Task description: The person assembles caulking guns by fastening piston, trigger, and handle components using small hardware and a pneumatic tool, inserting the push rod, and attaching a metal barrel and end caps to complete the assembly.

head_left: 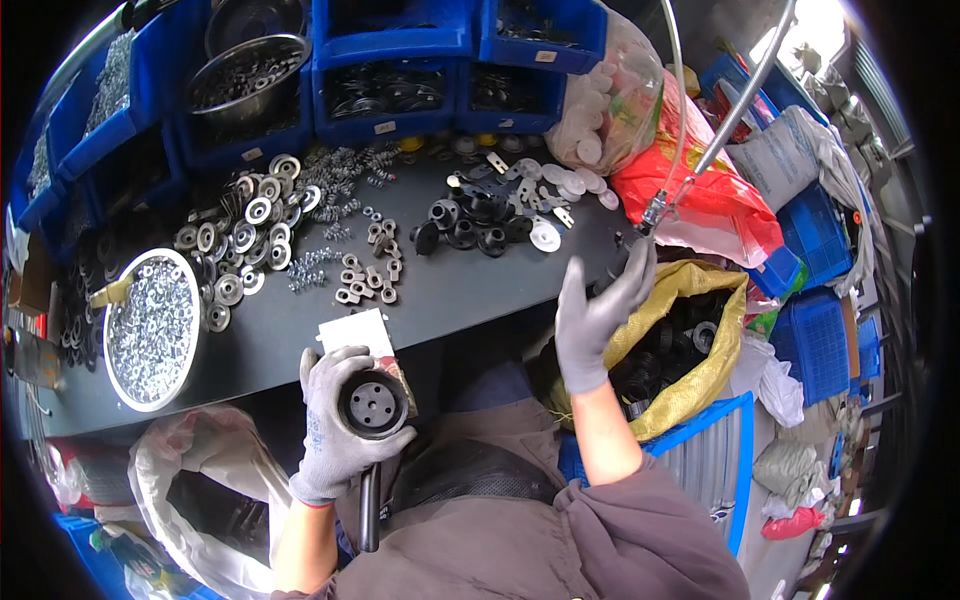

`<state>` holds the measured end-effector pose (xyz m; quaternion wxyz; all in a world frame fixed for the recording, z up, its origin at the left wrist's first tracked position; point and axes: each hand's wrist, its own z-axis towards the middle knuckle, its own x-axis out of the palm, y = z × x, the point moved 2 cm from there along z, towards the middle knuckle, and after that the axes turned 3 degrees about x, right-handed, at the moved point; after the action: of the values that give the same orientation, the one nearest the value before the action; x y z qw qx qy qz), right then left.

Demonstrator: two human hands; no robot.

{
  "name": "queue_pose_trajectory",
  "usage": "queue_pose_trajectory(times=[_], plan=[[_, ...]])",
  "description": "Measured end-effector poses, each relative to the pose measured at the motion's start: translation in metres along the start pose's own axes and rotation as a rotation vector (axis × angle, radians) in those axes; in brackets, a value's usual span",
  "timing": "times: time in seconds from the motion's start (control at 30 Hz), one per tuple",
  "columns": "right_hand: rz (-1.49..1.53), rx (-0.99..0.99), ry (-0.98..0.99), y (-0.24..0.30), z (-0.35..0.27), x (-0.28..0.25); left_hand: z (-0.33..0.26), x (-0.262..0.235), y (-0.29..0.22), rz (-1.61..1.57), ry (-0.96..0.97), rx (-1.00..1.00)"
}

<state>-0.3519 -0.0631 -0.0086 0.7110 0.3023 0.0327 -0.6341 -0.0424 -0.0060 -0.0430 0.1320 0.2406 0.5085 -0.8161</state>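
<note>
In its grey glove, my left hand (335, 430) is wrapped round a black round cup-shaped part (373, 404) with several holes in its face. A black tubular handle (369, 508) points down from below it toward my lap. My right hand (604, 322), also gloved, is raised at the table's right edge with fingers stretched and thumb apart, holding nothing. Just beyond its fingertips hangs a metal tool end (655, 212) on a cable; whether they touch I cannot tell. A white card-like piece (358, 335) lies at the table edge beside my left hand.
On the dark table (440, 300) lie metal discs (258, 211), springs (312, 268), small metal blocks (370, 278) and black knobs (462, 236). A white bowl of small parts (152, 330) stands left, blue bins (390, 95) behind. A yellow sack (690, 400) sits right, a white sack (160, 470) lower left.
</note>
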Motion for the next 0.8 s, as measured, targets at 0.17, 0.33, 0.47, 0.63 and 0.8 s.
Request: queue_pose_trajectory(times=[0.17, 0.33, 0.47, 0.63, 0.8], plan=[[-0.297, 0.174, 0.005, -0.082, 0.002, 0.036, 0.000, 0.000, -0.001, -0.016, 0.003, -0.027], [-0.026, 0.520, 0.093, -0.103, 0.000, 0.034, -0.001, 0.002, 0.004, -0.025, -0.032, -0.027], [0.169, 0.361, 0.084, -0.132, -0.010, 0.042, 0.002, 0.000, 0.002, -0.022, -0.077, 0.017], [0.681, 0.800, 0.395, -0.060, -0.033, 0.011, 0.005, -0.001, -0.002, -0.031, -0.076, 0.057], [1.415, 0.797, 0.609, 0.027, -0.017, -0.035, 0.003, -0.001, 0.000, -0.099, -0.065, 0.034]])
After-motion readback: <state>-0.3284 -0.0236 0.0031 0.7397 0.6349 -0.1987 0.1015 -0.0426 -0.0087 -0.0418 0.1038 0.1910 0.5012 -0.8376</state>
